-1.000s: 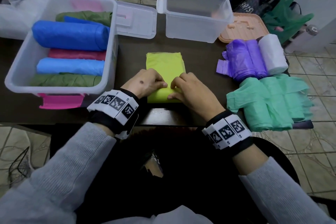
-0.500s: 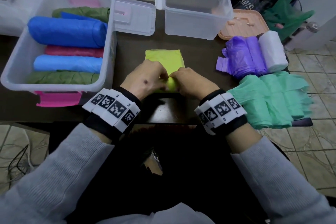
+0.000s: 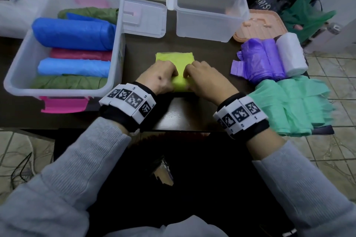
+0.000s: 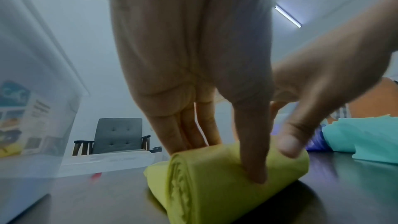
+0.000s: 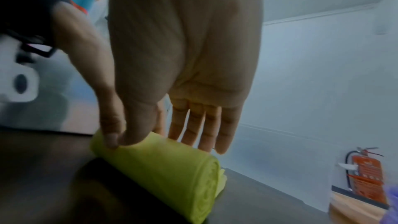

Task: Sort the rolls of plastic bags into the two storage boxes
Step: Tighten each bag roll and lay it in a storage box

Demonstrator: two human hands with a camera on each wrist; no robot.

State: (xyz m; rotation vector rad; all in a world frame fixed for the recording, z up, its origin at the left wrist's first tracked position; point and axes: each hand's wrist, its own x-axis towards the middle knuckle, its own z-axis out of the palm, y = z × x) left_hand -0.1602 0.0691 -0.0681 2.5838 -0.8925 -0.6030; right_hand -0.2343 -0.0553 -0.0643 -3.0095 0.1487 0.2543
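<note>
A yellow-green roll of bags [image 3: 180,83] lies on the dark table [image 3: 146,59] in front of me, its unrolled end [image 3: 174,57] lying flat toward the far side. My left hand [image 3: 159,78] grips the roll's left half, fingers behind it and thumb [image 4: 252,159] pressed on its near side. My right hand [image 3: 204,77] grips the right half the same way, fingers [image 5: 200,129] behind the roll [image 5: 163,164]. The left storage box [image 3: 120,34] holds blue, pink and green rolls. Nothing lies in the right storage box [image 3: 204,25].
Purple rolls [image 3: 260,61], a white roll [image 3: 290,54] and loose mint-green bags [image 3: 290,106] lie at the table's right. A clear lid [image 3: 144,17] sits between the boxes, a peach lid [image 3: 260,25] behind the purple rolls. The table's near edge is just under my wrists.
Both hands have rolled the yellow-green bags away from me. The roll has grown thicker and the flat part beyond it shorter.
</note>
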